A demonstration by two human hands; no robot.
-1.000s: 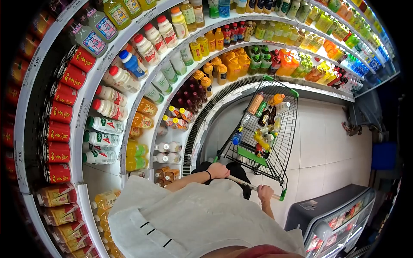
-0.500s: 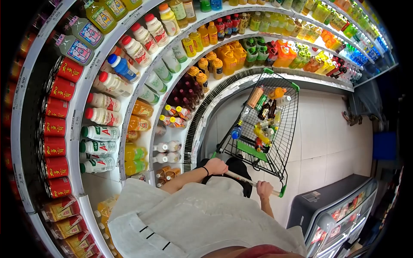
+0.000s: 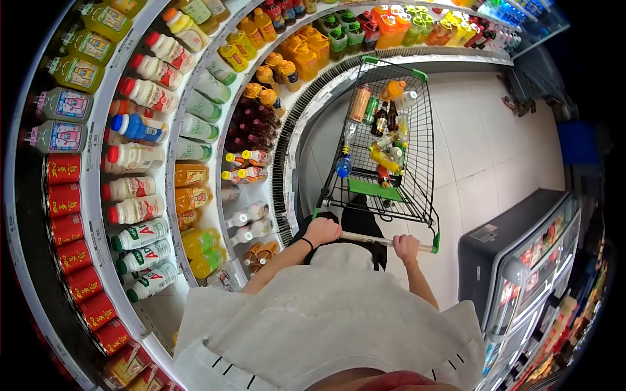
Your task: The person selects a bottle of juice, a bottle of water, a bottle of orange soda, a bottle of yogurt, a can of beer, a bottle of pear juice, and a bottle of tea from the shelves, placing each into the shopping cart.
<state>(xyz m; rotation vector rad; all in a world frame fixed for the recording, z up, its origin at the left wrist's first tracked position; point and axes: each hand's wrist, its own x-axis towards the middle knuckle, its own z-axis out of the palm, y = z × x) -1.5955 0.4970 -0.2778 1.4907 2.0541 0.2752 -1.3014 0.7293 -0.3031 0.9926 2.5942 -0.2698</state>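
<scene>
My left hand (image 3: pixel 323 231) is wrapped around the left end of the shopping cart handle (image 3: pixel 365 240), a dark band on its wrist. Toward the handle's right end, my right hand (image 3: pixel 406 248) grips the same bar. Ahead of both hands stands the black wire shopping cart (image 3: pixel 422 140) with green corners. Inside it lie several drinks, among them an orange bottle (image 3: pixel 393 90), a green can (image 3: pixel 370 111), a tall brownish-orange package (image 3: pixel 359 103), dark bottles (image 3: pixel 392 118) and a blue-capped clear bottle (image 3: pixel 343 164).
Curved shelves of drinks line the left and far side, with red cans (image 3: pixel 64 199), white bottles (image 3: pixel 140 208) and orange jugs (image 3: pixel 303 55). A dark display case (image 3: pixel 505 251) stands at the right. Pale tiled floor (image 3: pixel 473 143) lies beside the cart.
The cart has swung left and pointed more straight ahead in view. The left shelves have shifted left and downward. Both hands stay on the handle.
</scene>
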